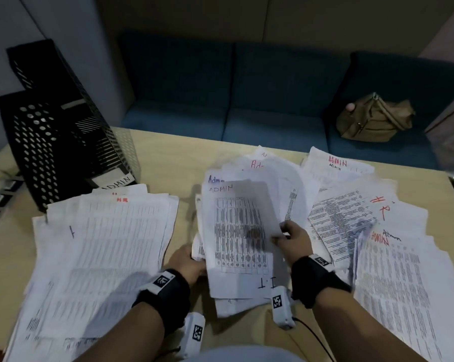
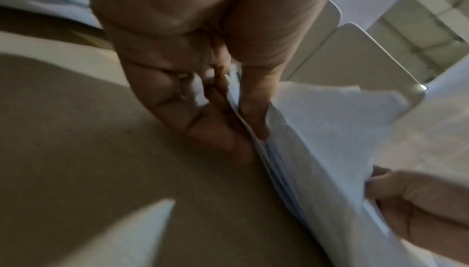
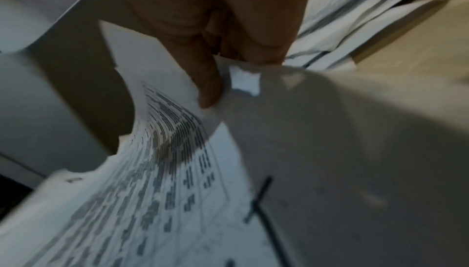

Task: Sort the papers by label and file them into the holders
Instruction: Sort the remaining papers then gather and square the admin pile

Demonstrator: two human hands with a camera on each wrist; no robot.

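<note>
Here left hand (image 1: pixel 188 262) grips middle stack (image 1: pixel 236 291), right hand (image 1: pixel 294 240) pinches ADMIN sheet (image 1: pixel 239 226); print blurred

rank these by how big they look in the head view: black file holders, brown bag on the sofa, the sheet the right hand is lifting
1. black file holders, largest
2. lifted sheet; nearer the camera, so true size is unsure
3. brown bag, smallest, and farthest away
</note>
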